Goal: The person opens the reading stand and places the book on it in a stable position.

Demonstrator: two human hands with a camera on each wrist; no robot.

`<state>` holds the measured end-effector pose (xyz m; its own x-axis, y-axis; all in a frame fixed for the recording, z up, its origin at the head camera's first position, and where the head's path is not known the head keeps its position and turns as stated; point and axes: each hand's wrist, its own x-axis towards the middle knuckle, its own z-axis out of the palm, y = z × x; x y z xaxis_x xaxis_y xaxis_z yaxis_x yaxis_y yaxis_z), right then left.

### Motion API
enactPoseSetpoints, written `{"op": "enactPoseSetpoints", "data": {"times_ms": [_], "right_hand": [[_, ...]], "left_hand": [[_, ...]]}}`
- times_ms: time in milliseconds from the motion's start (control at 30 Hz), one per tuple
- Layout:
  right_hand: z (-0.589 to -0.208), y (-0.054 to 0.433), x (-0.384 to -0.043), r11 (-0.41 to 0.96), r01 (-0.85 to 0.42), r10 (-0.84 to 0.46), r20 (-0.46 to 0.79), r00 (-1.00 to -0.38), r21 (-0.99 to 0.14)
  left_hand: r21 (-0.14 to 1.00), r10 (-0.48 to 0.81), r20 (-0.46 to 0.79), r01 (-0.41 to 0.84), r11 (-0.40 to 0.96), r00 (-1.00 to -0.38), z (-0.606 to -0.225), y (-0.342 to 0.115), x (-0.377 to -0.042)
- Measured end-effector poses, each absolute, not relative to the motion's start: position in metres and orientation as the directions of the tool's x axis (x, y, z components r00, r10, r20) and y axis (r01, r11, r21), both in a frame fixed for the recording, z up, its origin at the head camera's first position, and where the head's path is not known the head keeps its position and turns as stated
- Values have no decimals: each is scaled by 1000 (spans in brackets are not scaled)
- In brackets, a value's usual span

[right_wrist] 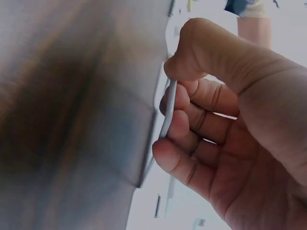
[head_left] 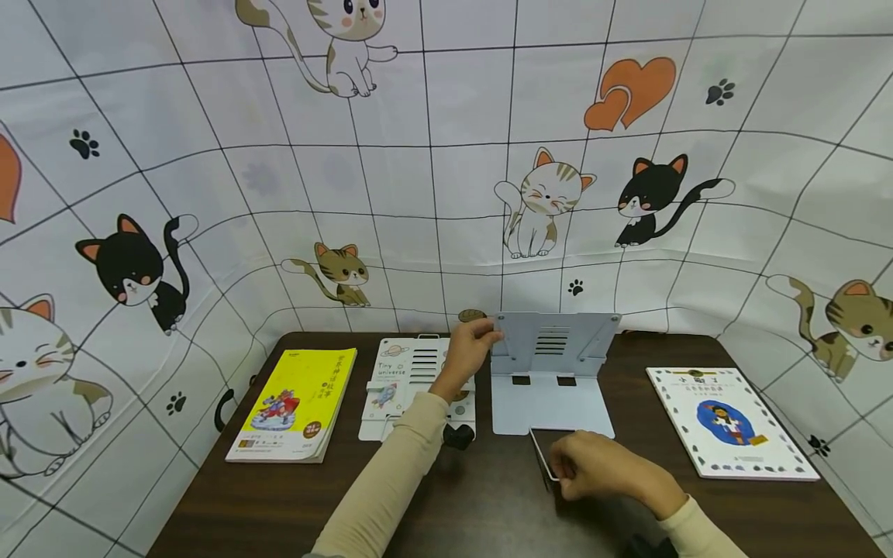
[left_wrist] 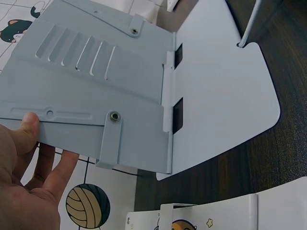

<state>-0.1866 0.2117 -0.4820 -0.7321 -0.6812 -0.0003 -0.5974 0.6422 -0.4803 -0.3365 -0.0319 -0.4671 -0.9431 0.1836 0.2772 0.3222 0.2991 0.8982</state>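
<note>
A light blue-grey metal folding book stand [head_left: 551, 407] is at the back of the desk, its slotted panel raised above a flat base plate. My left hand [head_left: 466, 356] pinches the panel's upper left corner, thumb [left_wrist: 29, 127] on one face and fingers behind. Near the base plate's front edge, my right hand [head_left: 603, 473] holds a thin grey wire rod [right_wrist: 168, 112] between thumb and fingertips. In the left wrist view a wire rod [left_wrist: 250, 24] joins the base plate at a notch. The right fingers partly hide the rod in the head view.
A white "Tiny universe" stand [head_left: 386, 391] lies flat left of the metal one, under my left forearm. A yellow book [head_left: 300, 387] lies farther left. A white-covered book [head_left: 732, 457] lies right. A cat-printed cloth [head_left: 460, 178] hangs behind the dark desk [head_left: 202, 496].
</note>
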Motion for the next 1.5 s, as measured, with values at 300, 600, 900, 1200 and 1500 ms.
{"op": "enactPoseSetpoints", "data": {"times_ms": [300, 600, 900, 1200, 1500], "right_hand": [[-466, 226, -203, 549, -562, -679, 63, -732, -618], [-459, 231, -219, 517, -595, -554, 290, -781, -616], [-480, 236, -230, 644, -435, -258, 356, -898, -630], [-506, 246, -236, 584, -223, -139, 175, -975, -780], [-515, 244, -244, 569, -156, -118, 107, -987, -807]], "left_hand": [[893, 209, 295, 347, 286, -932, -468, -32, -336], [887, 219, 315, 369, 278, -923, -467, -33, -335], [875, 219, 340, 393, 282, -915, -469, -32, -337], [863, 251, 373, 434, 259, -893, -470, -32, -336], [873, 245, 355, 414, 257, -902, -472, -33, -331]]}}
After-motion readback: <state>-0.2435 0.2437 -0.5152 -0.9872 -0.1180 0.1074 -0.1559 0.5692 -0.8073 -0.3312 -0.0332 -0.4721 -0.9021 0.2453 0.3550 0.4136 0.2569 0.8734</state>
